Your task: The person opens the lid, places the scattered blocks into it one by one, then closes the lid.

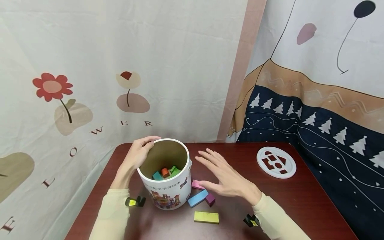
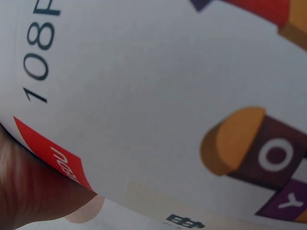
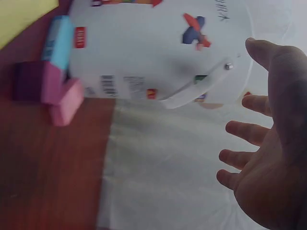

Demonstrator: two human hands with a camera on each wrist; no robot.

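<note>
A white printed bucket [image 1: 168, 196] with colored blocks [image 1: 166, 172] inside leans toward me on the table. My left hand [image 1: 141, 151] grips its upper left rim, and the left wrist view shows part of that hand against the bucket's printed wall [image 2: 129, 96]. To the right of the bucket, my right hand [image 1: 220, 175] is spread with nothing in it. Below it on the table lie a pink block [image 1: 197, 184], a blue block [image 1: 198, 198], a purple block [image 1: 210, 199] and a yellow block [image 1: 206, 217]. In the right wrist view the bucket's white handle [image 3: 196, 88] hangs along its side.
A round white lid [image 1: 276, 174] with shaped holes lies at the right of the dark red table [image 1: 303, 206]. Printed cloth curtains [image 1: 186, 66] hang behind the table and along its right side.
</note>
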